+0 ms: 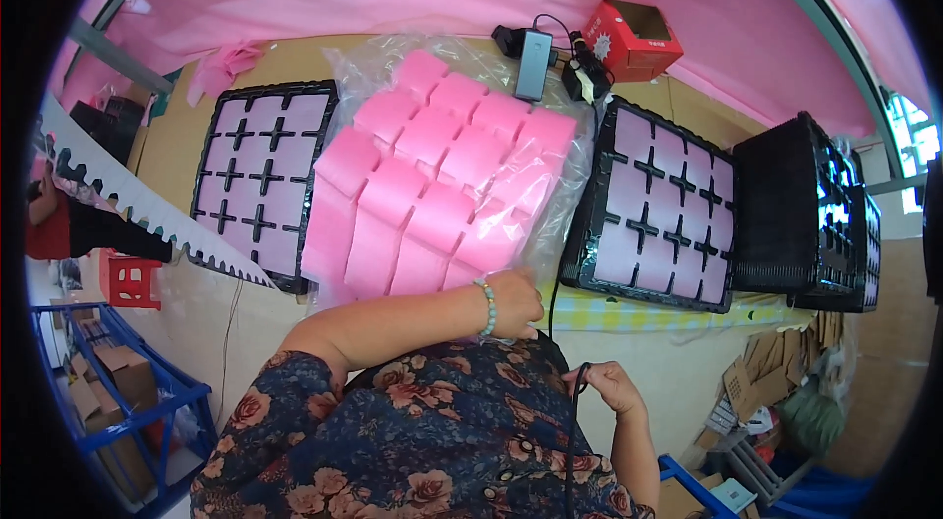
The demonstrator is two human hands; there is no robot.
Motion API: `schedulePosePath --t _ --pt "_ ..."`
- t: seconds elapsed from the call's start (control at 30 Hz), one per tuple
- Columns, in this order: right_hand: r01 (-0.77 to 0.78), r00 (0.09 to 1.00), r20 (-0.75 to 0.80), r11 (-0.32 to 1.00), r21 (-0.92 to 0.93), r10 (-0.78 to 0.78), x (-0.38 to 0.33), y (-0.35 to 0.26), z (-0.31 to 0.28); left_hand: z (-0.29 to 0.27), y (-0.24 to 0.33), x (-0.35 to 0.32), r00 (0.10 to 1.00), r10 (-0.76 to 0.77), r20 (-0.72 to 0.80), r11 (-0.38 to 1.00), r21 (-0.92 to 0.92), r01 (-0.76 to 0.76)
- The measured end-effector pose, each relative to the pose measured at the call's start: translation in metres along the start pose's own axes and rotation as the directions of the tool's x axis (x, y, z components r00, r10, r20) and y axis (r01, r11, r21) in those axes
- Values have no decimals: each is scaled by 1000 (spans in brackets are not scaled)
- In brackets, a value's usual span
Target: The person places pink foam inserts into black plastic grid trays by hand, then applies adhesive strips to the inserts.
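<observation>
Black cable (pixel 571 440): grasped by right hand (pixel 609 387)
Left hand (pixel 516 306): curled; cannot tell whether grasping
Pink foam pads (pixel 444 163): between black trays (pixel 644 221)

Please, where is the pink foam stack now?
In the head view, the pink foam stack is just left of centre, between two black trays, near the left hand.

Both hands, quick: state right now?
Left hand: looks curled, grip hidden; can't tell if it holds anything.
Right hand: closed, holding the black cable.
</observation>
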State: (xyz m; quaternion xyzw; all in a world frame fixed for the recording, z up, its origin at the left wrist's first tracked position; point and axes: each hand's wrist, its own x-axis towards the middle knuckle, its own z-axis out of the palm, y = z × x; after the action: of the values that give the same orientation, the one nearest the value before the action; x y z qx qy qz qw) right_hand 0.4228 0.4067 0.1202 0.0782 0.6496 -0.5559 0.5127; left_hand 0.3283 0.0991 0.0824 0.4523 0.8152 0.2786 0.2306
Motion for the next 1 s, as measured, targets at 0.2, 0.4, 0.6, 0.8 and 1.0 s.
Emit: schedulePosePath --t 0.2,0.4,0.6,0.8,1.0 --pt "-15 984 172 933 360 -51 16 9 -9 44 -31 16 928 -153 -340 793 -602 -90" --pt "-14 987 -161 1000 14 16 -11 -17 -58 34 -17 36 761 -385 -522 704 -699 -124" --pt "-69 384 -816 868 -491 -431 -39 -64 -161 -11 -9 69 537 -774 -334 473 -870 140" --pt "-393 272 -763 656 -644 -586 -19 -49 -249 -14 -12 106 431 -786 -444 615 -636 466" --pt "-192 392 -850 873 -449 -351 -20 -28 -291 -16 -4 116 311 -806 -504 591 -646 483"
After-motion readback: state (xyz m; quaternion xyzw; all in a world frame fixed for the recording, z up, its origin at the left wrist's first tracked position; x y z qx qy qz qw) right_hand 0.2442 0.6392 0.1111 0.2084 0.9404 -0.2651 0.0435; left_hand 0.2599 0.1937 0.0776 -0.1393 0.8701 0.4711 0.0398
